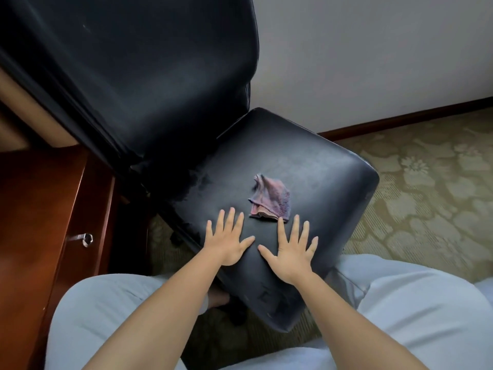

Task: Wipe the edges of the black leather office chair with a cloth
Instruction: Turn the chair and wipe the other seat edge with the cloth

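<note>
The black leather office chair (306,161) fills the middle of the view, its tall backrest (138,70) leaning up to the left. A small crumpled purple-pink cloth (270,200) lies on the seat, held by no hand. My left hand (229,240) and my right hand (292,249) rest flat on the near part of the seat, side by side, fingers spread and straight. The right index fingertip reaches the cloth's near edge; whether it touches is unclear. Worn patches show on the seat's near corner.
A reddish wooden cabinet (40,209) with a metal handle (84,239) stands at the left, close to the chair. Patterned green carpet (426,188) spreads to the right, up to a white wall with a dark skirting board (400,120). My legs in light trousers (400,303) flank the seat's near corner.
</note>
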A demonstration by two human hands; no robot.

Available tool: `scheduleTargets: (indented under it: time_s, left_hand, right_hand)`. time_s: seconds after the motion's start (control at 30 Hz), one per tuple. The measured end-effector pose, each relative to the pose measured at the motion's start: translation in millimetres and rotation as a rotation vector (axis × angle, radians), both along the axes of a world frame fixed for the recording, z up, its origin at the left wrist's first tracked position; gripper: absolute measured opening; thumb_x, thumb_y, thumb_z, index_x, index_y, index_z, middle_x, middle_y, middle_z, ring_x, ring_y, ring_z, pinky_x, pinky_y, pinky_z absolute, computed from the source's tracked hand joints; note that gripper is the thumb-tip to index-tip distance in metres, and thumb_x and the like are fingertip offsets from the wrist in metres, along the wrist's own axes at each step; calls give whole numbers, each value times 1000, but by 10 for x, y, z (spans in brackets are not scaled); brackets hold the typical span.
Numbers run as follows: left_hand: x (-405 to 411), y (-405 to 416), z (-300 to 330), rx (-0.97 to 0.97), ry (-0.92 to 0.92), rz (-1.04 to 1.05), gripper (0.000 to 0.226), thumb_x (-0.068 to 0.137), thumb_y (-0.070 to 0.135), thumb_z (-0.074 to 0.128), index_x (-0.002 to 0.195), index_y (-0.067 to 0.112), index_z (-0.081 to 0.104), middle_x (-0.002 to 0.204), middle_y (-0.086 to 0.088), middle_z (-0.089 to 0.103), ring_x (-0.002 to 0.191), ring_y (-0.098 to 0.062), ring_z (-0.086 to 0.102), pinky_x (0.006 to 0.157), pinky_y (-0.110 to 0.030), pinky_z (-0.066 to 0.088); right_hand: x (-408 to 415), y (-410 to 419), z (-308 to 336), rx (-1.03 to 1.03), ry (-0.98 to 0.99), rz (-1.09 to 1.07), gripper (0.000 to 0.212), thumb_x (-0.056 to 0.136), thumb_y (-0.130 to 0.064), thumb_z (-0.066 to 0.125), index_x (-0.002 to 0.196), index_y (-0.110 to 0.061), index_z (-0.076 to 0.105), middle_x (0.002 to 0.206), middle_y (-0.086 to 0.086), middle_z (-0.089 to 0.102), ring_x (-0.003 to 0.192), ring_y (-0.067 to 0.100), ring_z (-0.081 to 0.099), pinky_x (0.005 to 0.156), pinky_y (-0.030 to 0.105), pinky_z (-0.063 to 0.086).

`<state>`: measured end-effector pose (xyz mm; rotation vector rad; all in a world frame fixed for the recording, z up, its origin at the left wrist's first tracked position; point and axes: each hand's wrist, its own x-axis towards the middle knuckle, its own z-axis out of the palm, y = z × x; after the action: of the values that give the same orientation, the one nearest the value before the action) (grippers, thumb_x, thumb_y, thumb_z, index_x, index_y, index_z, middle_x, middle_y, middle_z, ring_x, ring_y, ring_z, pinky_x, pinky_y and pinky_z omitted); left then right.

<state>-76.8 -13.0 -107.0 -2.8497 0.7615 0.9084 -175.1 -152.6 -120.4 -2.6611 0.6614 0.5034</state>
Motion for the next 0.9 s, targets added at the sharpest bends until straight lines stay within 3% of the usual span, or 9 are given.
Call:
scheduleTargets:
  time_s: [0.13, 0.3, 0.37, 0.47, 0.53, 0.67, 0.77, 0.9]
  left_hand:
    - [105, 77, 48, -9, -23, -19, 66, 101, 52, 17, 151, 22, -13, 157, 1, -24, 145, -23, -22, 117, -48, -5]
    - [230, 256, 145, -150, -98, -1, 50, 105, 26, 23, 152, 13, 13, 160, -5, 6, 147, -23, 4, 117, -39, 17]
    - [208, 328, 131, -194, -116, 16, 48, 104, 20, 26, 151, 11, 18, 160, -6, 10, 147, -23, 7, 117, -36, 18]
    - [131, 384, 107, -228, -142, 40, 49, 103, 14, 30, 151, 11, 20, 160, -5, 10, 148, -22, 6, 118, -35, 17]
    - [73, 403, 102, -232, -150, 18, 50, 102, 13, 31, 151, 12, 19, 160, -5, 9, 148, -22, 5, 118, -36, 18]
    - [-54, 398, 122, -229, -181, -54, 50, 101, 12, 33, 150, 10, 22, 159, -6, 12, 147, -24, 9, 117, -36, 21]
    - [-112, 362, 92, -249, -190, -63, 51, 101, 12, 33, 150, 11, 20, 160, -6, 10, 147, -24, 6, 116, -36, 23]
    - [-106, 402, 61, -275, -167, -21, 53, 100, 9, 34, 151, 11, 19, 161, -4, 7, 148, -20, 3, 115, -35, 25]
  right_hand:
    - [19, 276, 7, 54, -8, -55, 89, 86, -75, 24, 148, -27, -20, 150, 9, -37, 136, 33, -37, 107, 58, -18]
    - [24, 663, 102, 167, 28, -4, 85, 90, -69, 27, 149, -27, -16, 149, 11, -38, 135, 35, -37, 107, 57, -18]
    - [7, 759, 165, 232, 14, 43, 77, 93, -64, 29, 151, -31, -8, 153, 7, -31, 139, 31, -32, 110, 55, -15]
    - [-17, 755, 288, 323, -94, 73, 63, 97, -51, 36, 151, -33, 8, 160, -2, -4, 146, 19, -12, 115, 48, -2]
    - [-71, 672, 327, 210, -177, 105, 58, 98, -44, 38, 151, -31, 15, 160, -2, 6, 146, 17, -4, 116, 45, 2]
    - [-238, 385, 259, -55, -107, 107, 58, 100, -38, 34, 152, -23, 11, 160, 9, -2, 146, 25, -7, 116, 47, 1]
    - [-319, 457, 186, -64, -106, 217, 58, 100, -30, 33, 152, -19, 10, 159, 12, -3, 146, 29, -5, 116, 46, 3]
    - [-227, 489, 206, 30, -196, 363, 51, 97, -17, 37, 148, -15, 30, 158, 14, 14, 145, 30, 14, 117, 37, 11]
